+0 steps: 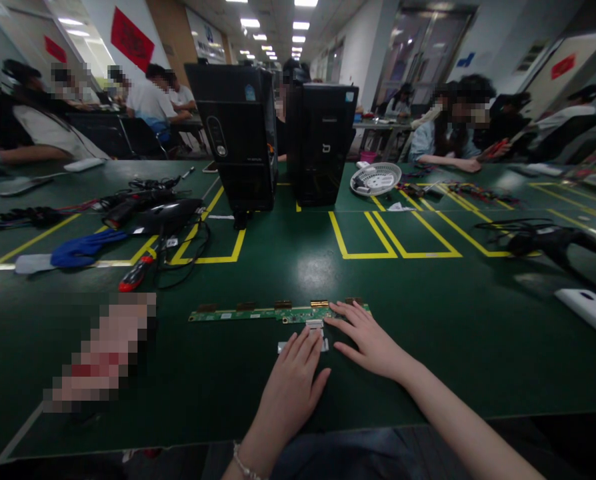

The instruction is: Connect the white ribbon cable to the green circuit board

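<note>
A long, narrow green circuit board lies flat on the dark green table, close in front of me. My right hand rests over its right end, fingers stretched out and spread, touching the board. My left hand lies flat just below the board's middle, fingers extended onto a small white flat piece beside a white connector. Neither hand grips anything.
Two black computer towers stand behind the board. Cables, a red-handled tool and a blue cloth lie at left. A white round fan grille sits beyond; a white device at right. Several people sit around.
</note>
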